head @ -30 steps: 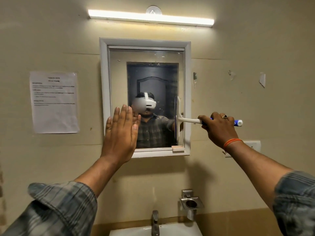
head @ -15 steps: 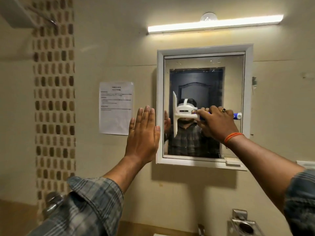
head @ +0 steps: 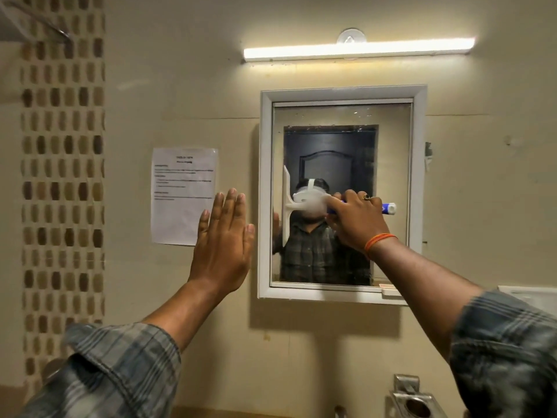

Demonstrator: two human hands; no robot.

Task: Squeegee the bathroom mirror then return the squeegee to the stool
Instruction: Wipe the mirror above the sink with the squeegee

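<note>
The white-framed mirror (head: 340,122) hangs on the beige wall right of centre. A white squeegee (head: 287,206) with a blue-and-white handle lies against the glass, its blade upright near the mirror's left edge. My right hand (head: 357,223) grips the handle, reaching in from the right. My left hand (head: 224,242) is held up flat with straight fingers against the wall just left of the mirror frame, holding nothing. The stool is not in view.
A printed paper sheet (head: 184,196) is stuck to the wall left of my left hand. A tube light (head: 358,49) glows above the mirror. A strip of mosaic tiles (head: 63,176) runs down the far left. A metal holder (head: 414,401) sits at the bottom right.
The squeegee blade has travelled from the mirror's right edge across to its left edge. My view has swung left, and my left hand now sits on the wall beside the frame.
</note>
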